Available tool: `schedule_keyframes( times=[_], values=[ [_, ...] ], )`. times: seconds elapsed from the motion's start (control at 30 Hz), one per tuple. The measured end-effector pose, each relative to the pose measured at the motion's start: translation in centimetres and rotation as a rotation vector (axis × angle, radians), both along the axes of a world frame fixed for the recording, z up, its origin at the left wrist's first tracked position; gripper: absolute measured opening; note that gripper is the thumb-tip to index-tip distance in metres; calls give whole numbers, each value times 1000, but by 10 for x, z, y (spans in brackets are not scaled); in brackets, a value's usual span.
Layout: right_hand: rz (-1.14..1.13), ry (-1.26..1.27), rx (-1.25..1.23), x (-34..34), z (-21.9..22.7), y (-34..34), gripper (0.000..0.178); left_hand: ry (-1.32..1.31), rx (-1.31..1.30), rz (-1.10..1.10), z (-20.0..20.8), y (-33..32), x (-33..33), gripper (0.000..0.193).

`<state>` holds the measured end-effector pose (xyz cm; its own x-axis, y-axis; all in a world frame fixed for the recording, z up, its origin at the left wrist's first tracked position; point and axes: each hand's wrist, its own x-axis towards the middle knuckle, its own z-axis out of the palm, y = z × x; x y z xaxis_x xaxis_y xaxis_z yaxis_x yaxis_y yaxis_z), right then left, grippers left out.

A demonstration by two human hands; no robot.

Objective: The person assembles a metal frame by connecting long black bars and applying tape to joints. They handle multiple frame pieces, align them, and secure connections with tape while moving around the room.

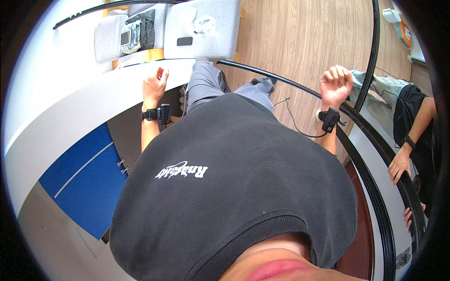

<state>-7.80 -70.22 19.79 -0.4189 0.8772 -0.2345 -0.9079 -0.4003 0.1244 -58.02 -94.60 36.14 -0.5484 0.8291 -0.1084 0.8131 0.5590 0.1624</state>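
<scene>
My left hand (pixel 155 87) is raised to the left of my body, with its fingers curled into a loose fist. Nothing shows in it. It is nearest the edge of a white tabletop (pixel 89 96). On the right, my right hand (pixel 335 86) is held up with the palm showing and the fingers loosely bent, apart from the thumb. It holds nothing and looks close to a black rail (pixel 370 56). Each wrist wears a black strapped device, one on the left (pixel 161 114) and one on the right (pixel 330 120); a cable runs from the right one.
A grey padded seat (pixel 201 49) ahead bears a black phone (pixel 184 41) and a clear plastic bag (pixel 204 25). Folded clothes (pixel 140 30) lie on a seat beside it. Black rails cross the right side. Another person's hand (pixel 399 165) rests on one. A blue panel (pixel 84 180) is lower left.
</scene>
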Motion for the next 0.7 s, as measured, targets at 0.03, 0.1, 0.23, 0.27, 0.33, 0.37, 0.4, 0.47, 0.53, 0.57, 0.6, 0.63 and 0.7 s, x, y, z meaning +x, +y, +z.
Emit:
schedule_keyframes(
  times=[0.03,0.1,0.23,0.27,0.33,0.37,0.4,0.47,0.53,0.57,0.6,0.63,0.7],
  values=[
    [-41,-32,-7,12,-3,1,26,-15,11,-14,-1,5,4,29],
    [-103,-118,13,30,-3,-3,31,-73,-1,-28,-7,17,5,27],
    [-241,-194,-54,64,3,-18,33,-133,-21,-159,-25,52,7,21],
    [-239,-259,-37,71,3,-22,34,-146,-17,-188,-29,60,9,20],
    [-253,-395,-29,79,7,-33,35,-81,-45,-204,-33,73,6,20],
    [-262,-333,-71,81,11,-40,36,-46,-52,-217,-36,79,4,22],
    [-244,-254,-58,83,14,-45,36,-82,-12,-284,-41,85,4,24],
    [-249,-250,-46,82,24,-62,37,-107,35,-349,-50,95,3,27],
    [-301,-325,-79,76,38,-82,37,-162,-6,-382,-59,106,0,31],
    [-339,-328,-105,73,47,-92,37,-225,-36,-401,-63,111,-2,34],
    [-352,-324,-117,68,55,-104,35,-220,-69,-435,-67,118,-2,33],
    [-388,-315,-138,64,62,-116,33,-237,-77,-477,-70,126,-1,31],
    [-430,-350,-118,54,78,-141,34,-250,-119,-534,-77,145,4,27]
  ],
)
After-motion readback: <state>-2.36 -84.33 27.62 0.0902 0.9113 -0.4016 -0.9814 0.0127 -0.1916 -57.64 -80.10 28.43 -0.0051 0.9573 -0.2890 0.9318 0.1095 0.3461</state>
